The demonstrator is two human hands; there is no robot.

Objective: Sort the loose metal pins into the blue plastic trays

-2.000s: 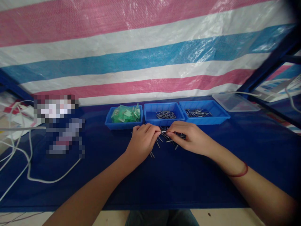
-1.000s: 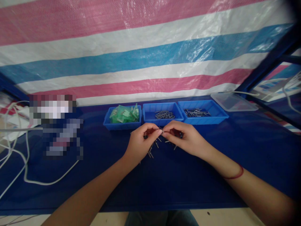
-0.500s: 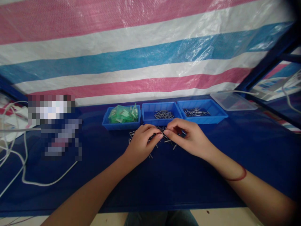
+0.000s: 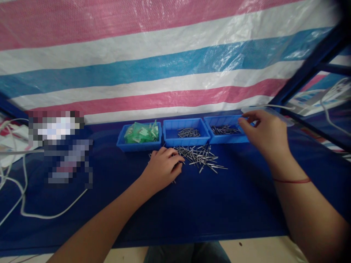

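A loose pile of thin metal rods (image 4: 201, 157) lies on the blue tabletop in front of the bins. At the pile's left side rests my left hand (image 4: 163, 170), its fingers curled over some rods; what they grip, if anything, is hidden. My right hand (image 4: 267, 135) is over the right end of the right blue bin (image 4: 244, 138), thumb and forefinger brought together; anything between the tips is too small to make out. That bin holds dark thin rods (image 4: 225, 129). More rods (image 4: 188, 132) lie in the middle blue bin (image 4: 168, 135).
The left blue bin (image 4: 137, 147) contains green plastic packets (image 4: 142, 133). Behind the right hand is a clear plastic lid (image 4: 287, 120). White cables (image 4: 41, 216) trail over the table's left side near a blurred patch. A striped sheet (image 4: 164, 65) hangs behind the table.
My right hand has moved away from my left, up and right to the right bin, exposing the pile. My left hand stays near the pile, slightly lower left.
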